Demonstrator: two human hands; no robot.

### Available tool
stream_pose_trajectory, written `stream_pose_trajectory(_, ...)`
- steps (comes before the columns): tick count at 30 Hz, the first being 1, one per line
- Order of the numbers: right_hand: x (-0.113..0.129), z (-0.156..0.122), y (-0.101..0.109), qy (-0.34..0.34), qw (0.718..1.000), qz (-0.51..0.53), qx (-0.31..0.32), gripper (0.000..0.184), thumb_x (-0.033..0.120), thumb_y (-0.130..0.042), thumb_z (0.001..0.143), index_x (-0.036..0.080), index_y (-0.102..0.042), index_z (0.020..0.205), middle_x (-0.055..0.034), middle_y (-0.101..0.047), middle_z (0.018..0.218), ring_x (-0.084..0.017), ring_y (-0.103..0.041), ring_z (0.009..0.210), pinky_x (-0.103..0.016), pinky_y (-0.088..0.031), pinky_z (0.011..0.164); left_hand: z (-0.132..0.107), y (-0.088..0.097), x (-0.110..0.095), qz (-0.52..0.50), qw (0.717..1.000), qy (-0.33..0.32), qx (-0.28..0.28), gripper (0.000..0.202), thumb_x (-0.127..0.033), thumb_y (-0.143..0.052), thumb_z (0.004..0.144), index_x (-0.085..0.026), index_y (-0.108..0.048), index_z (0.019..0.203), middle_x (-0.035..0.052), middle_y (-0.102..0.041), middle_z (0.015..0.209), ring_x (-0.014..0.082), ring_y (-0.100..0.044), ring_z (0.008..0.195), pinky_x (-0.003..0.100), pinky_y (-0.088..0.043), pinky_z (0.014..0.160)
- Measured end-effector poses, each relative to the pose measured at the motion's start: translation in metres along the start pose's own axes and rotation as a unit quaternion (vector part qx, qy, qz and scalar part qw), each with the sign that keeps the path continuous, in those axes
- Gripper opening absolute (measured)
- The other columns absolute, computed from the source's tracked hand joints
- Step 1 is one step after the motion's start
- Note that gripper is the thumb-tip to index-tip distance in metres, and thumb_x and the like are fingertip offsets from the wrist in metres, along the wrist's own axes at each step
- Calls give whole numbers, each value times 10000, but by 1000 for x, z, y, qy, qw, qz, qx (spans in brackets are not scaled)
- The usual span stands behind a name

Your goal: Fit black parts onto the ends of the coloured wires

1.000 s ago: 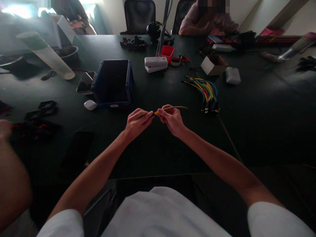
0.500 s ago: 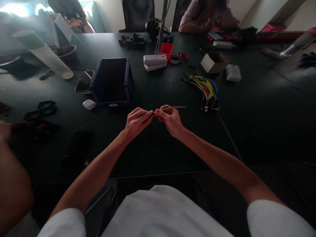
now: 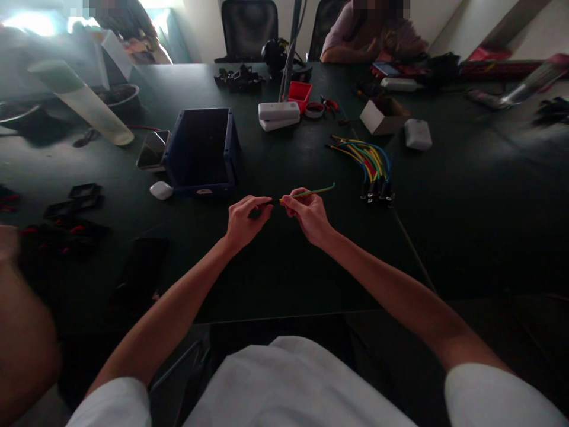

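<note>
A yellow-green wire (image 3: 317, 191) is pinched in my right hand (image 3: 307, 214), its free end pointing right and bent up at the tip. From the right fingers its yellow part runs left into a small dark end piece (image 3: 275, 202). My left hand (image 3: 249, 220) is closed with thumb and fingertips on that dark end piece, which is too small to make out in detail. Both hands are just above the dark table (image 3: 284, 267). To the right lies a bundle of coloured wires (image 3: 371, 160) with black sleeves and metal ring lugs at the near ends.
A blue bin (image 3: 200, 148) stands left of centre, beside a phone (image 3: 153, 149) and a white case (image 3: 160, 190). Behind are a white power strip (image 3: 278, 115), a red box (image 3: 299, 95) and a small carton (image 3: 383, 115). Another person's arm (image 3: 22, 332) is at far left.
My left fingers have shifted slightly left and opened into a rounder pinch, showing more of the dark end piece. The wire's free end now bends upward.
</note>
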State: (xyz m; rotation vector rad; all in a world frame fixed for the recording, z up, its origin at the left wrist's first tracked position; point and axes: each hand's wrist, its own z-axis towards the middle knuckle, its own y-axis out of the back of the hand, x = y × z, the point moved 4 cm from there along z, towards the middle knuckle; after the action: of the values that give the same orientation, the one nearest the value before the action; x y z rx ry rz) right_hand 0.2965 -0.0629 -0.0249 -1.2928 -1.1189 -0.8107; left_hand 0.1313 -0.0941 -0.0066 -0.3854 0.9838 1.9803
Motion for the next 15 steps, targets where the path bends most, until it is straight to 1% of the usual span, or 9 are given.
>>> stream_pose_trajectory(5, 3, 1, 0, 21, 999, -28, 21, 289, 376, -817, 675, 209, -607, 782, 18, -647, 678, -100, -546, 583, -248, -402, 531, 1, -1, 2, -37, 998, 53, 1, 126, -256, -663, 855, -182, -731, 932, 24, -720, 805, 106, -619, 660, 235, -495, 626)
stream_pose_trajectory(9, 1, 3, 3, 10, 999, -36, 20, 303, 378, -827, 660, 208, -611, 790, 28, -626, 649, -104, -549, 585, -249, -407, 538, 0, -3, 7, -59, 994, 90, -1, 144, -299, -686, 839, -189, -736, 920, 34, -730, 823, 112, -621, 651, 239, -506, 607)
stream_pose_trajectory(12, -2, 5, 5, 4, 999, -35, 22, 313, 366, -837, 647, 204, -618, 801, 31, -625, 652, -101, -554, 587, -244, -410, 540, 0, -5, 11, -77, 991, 106, 3, 163, -308, -700, 826, -190, -735, 932, 38, -730, 839, 111, -626, 656, 236, -512, 598)
stream_pose_trajectory(15, -4, 7, 7, -5, 999, -36, 22, 324, 359, -843, 635, 205, -621, 812, 27, -643, 682, -101, -566, 603, -243, -425, 549, -1, -6, 14, -85, 991, 106, 5, 177, -309, -710, 813, -191, -733, 943, 39, -726, 834, 115, -632, 666, 236, -518, 593)
